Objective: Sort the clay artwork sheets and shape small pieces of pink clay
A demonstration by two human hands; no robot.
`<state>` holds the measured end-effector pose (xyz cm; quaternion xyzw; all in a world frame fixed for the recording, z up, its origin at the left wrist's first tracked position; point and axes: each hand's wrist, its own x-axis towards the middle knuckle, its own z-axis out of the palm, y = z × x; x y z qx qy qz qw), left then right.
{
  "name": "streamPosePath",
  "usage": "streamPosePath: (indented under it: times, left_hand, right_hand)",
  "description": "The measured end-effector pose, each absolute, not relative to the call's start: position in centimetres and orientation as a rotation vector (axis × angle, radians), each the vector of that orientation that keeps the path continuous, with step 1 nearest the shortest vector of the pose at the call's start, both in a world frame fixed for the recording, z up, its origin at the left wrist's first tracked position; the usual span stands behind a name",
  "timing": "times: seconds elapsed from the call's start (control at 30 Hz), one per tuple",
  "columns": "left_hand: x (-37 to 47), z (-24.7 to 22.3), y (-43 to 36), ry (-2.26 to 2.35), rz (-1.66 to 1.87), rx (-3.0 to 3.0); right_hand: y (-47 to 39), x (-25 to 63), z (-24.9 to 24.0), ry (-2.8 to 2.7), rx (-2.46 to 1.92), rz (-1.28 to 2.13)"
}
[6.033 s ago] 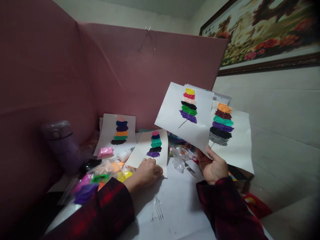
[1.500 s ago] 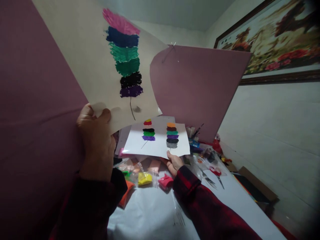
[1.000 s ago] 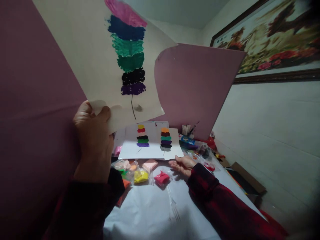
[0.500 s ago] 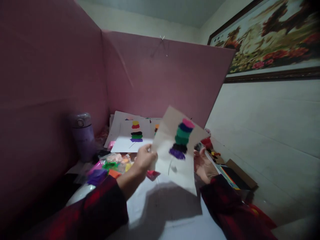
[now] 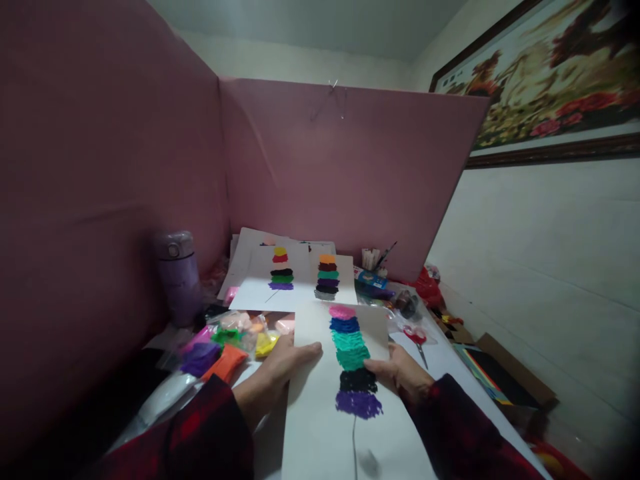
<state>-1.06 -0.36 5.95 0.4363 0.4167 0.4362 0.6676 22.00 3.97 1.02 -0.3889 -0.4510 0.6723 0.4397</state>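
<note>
Between my two hands I hold a white sheet of paper (image 5: 313,407) with stacked bands of pink, blue, teal, black and purple and a thin stem line below them. My left hand (image 5: 277,370) grips its left edge, thumb on top and fingers hidden behind. On the right edge, my right hand (image 5: 403,373) is closed the same way, its thumb lying over the teal band. Behind the sheet lie two more painted papers, one with a yellow-topped stack (image 5: 260,280) and one with an orange-topped stack (image 5: 345,283).
Bagged coloured clay-like packets (image 5: 225,357) lie on the left beside a purple bottle (image 5: 179,280). Red-handled scissors (image 5: 416,339) rest on the table (image 5: 453,393) at right. A cardboard box (image 5: 515,360) holds coloured sheets. Pink panels (image 5: 340,167) stand at the back and left.
The sheet was tilted and blurred, with my right hand open behind it. It has come down and turned straighter, facing me, and both hands now grip its edges.
</note>
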Motion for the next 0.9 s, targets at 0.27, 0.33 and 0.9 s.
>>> streamPosePath:
  times: [0.27, 0.33, 0.9]
  left_hand:
    - [-1.1, 5.0, 0.4, 1.094, 0.991, 0.946]
    - [-1.1, 4.3, 0.9, 1.084, 0.996, 0.946]
    - [-1.2, 3.2, 2.2, 1.304, 0.968, 1.066]
  right_hand:
    - [4.2, 22.2, 0.6, -1.162, -0.992, 1.601]
    - [4.0, 21.9, 0.9, -1.153, -0.924, 1.637]
    - [4.1, 21.7, 1.2, -1.100, -0.911, 1.662]
